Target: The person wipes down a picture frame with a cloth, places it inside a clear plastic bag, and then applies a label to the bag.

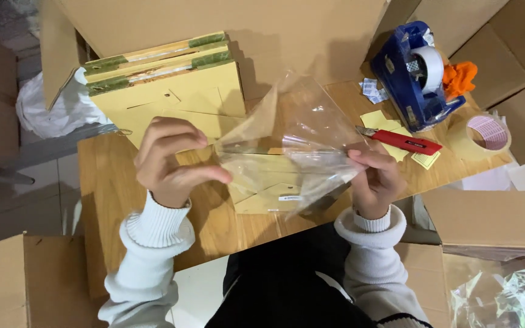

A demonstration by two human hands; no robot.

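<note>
clear plastic bag is up in the air over the wooden table, long axis running left-right, loose upper corner pointing away from me. my left hand pinches its left edge, fingers together; my right hand is clamped on the right edge (likely pulling it taut). yellow board stack behind, red utility knife and blue tape dispenser right.

Bare wooden table at left; wooden boards, tape dispenser, red cutter crowding the back.
</note>
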